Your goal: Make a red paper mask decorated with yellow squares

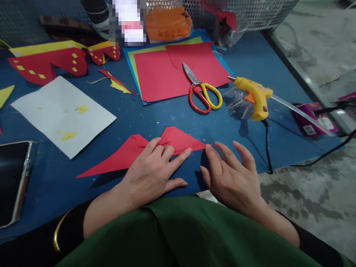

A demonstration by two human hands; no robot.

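A folded red paper cutout (182,141), pointed at both ends, lies on the blue tabletop (167,115) in front of me. My left hand (152,167) rests on its middle, palm down, with the index finger and thumb stretched out and the other fingers bent. At the cutout's right tip, my right hand (233,174) touches the paper with its index finger, the fingers spread apart. Beyond the cutout are scissors (198,87) with one red and one yellow handle, their blades on a red sheet (155,74).
A yellow glue gun (254,94) stands right, its cord near a purple power socket (311,120). Left are a white sheet (50,111) with yellow stains, a phone (12,181) and red paper masks (66,63). Behind stand an orange packet (168,24) and metal mesh (256,15).
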